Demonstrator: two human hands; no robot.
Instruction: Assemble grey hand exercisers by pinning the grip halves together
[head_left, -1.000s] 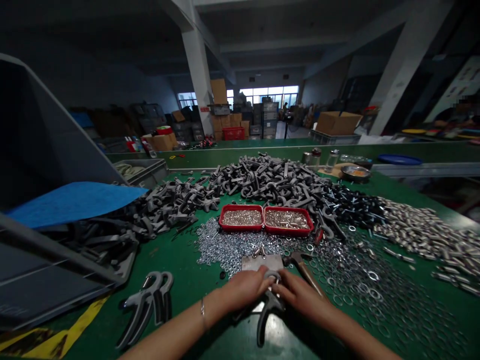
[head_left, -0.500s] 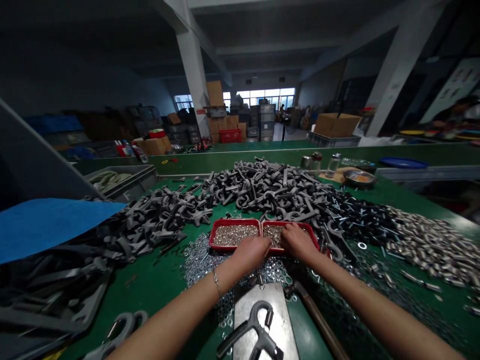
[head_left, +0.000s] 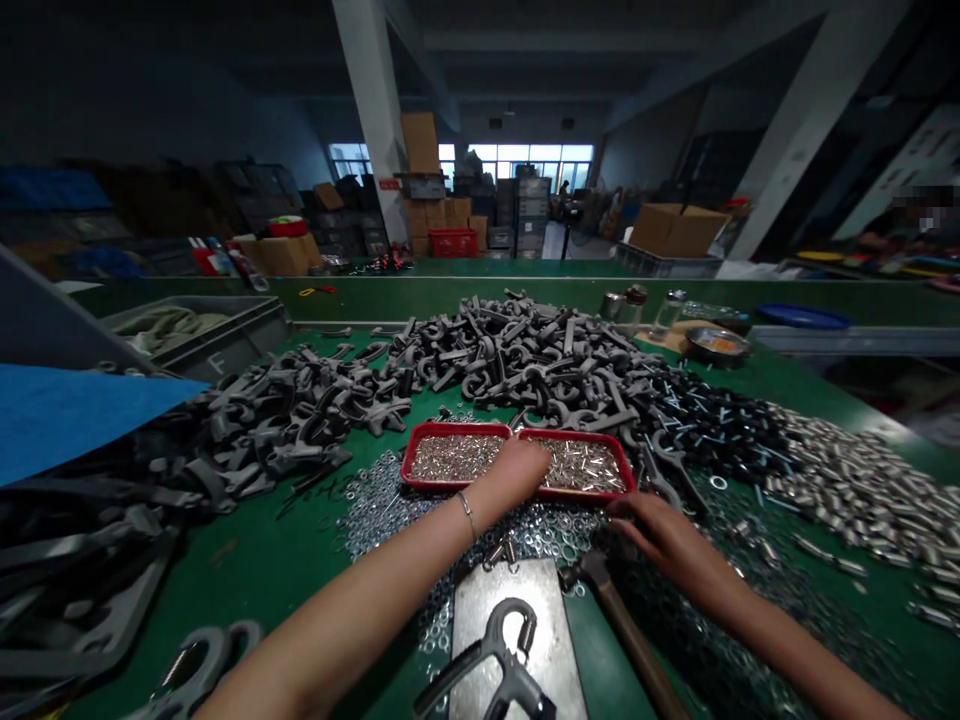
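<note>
My left hand (head_left: 525, 468) reaches into the right-hand red tray (head_left: 628, 478), its fingers curled down among small silvery metal pins (head_left: 589, 465); the fingertips are hidden. Just off that tray's near right corner is my right hand (head_left: 654, 528), thumb and fingers apart, with nothing visible in it. A second red tray (head_left: 409, 474) of small metal pieces adjoins on the left. Nearer me, a grey hand-grip exerciser (head_left: 510, 650) with a spring rests on a metal plate (head_left: 555, 610). Two small springs (head_left: 504, 552) lie at the plate's far edge.
A hammer (head_left: 622, 625) lies right of the plate. Loose washers (head_left: 375, 510) surround the trays. Behind is a heap of grey handles (head_left: 525, 350); black parts (head_left: 720, 430) and metal springs (head_left: 870, 490) are piled to the right. A grey crate (head_left: 247, 340) stands at left.
My right hand has come out of the right-hand tray, moving right and toward me. My left hand has shifted slightly right, further over that tray. The view has moved a little.
</note>
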